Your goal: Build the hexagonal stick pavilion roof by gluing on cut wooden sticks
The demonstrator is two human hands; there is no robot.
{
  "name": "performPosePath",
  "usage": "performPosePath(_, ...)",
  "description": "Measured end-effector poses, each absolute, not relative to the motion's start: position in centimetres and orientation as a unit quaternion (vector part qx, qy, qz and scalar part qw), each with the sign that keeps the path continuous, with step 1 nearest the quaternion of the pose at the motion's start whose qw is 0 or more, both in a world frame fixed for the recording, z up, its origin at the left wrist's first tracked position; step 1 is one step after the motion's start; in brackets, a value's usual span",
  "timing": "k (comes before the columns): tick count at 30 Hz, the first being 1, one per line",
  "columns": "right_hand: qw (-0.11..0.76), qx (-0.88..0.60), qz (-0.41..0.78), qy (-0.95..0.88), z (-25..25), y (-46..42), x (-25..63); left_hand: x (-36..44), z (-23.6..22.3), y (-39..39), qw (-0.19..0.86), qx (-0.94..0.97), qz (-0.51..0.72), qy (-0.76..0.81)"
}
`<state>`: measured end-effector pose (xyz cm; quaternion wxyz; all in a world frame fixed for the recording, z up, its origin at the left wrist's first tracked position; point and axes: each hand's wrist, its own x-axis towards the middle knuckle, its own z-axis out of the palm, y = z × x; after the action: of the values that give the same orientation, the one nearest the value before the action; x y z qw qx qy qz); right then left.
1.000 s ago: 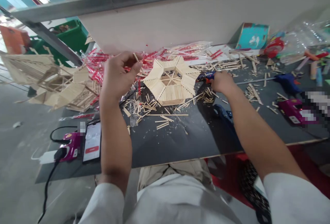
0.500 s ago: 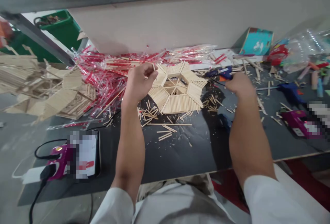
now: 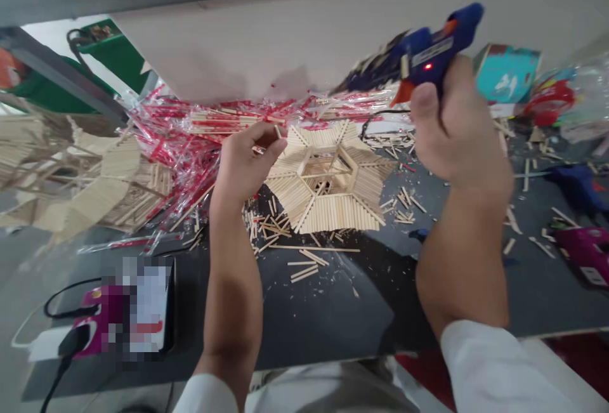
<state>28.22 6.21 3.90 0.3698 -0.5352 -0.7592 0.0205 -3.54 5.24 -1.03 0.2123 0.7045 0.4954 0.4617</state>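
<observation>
My right hand (image 3: 450, 121) is wrapped round the handle of a blue glue gun (image 3: 423, 61), raised above the table with its nozzle pointing left. A small red light glows on the gun's side, and its tip looks crusted. Between the thumb and fingers of my left hand (image 3: 250, 159) is a short wooden stick (image 3: 278, 132). That hand is beside the left edge of a star-shaped stick model (image 3: 335, 211), built from rows of thin sticks round a six-sided opening. Whether the left fingers touch the model I cannot tell.
Loose cut sticks (image 3: 307, 264) litter the dark table (image 3: 328, 311). Red-and-clear plastic packets (image 3: 190, 140) lie behind. A larger stick structure (image 3: 95, 191) stands left, near a phone (image 3: 150, 311) and a purple power adapter (image 3: 98, 318). Another blue glue gun (image 3: 578, 184) lies right.
My right hand has lifted the glue gun from the table, up above and to the right of the model. My left hand, still pinching the stick, has come to the model's left side.
</observation>
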Motion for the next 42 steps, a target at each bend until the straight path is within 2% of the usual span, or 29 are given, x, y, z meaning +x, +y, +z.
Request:
performPosePath(4, 0.307, -0.56, -0.067, -0.766, 2.8, 7.0, 27.0, -2.8, -1.3, 5.4, 0.218, 0.701, 0.46, 0.499)
performPosePath(10, 0.234, -0.499, -0.044, -0.833, 2.6, 7.0, 26.7, -1.6, -1.7, 5.7, 0.215, 0.703, 0.464, 0.494)
performPosePath(22, 0.178, -0.471, -0.063, -0.862, 2.6, 7.0, 26.3, -1.4, -3.1, 6.5, 0.227, 0.707, 0.445, 0.5)
performPosePath(35, 0.215, -0.443, -0.072, -0.867, 2.0, 7.3, 26.8, -1.6, -3.5, 6.8, 0.245, 0.724, 0.421, 0.488)
performPosePath(42, 0.234, -0.407, -0.132, -0.873, 1.6, 7.7, 26.9, -1.5, -3.2, 6.7, 0.245, 0.713, 0.431, 0.496)
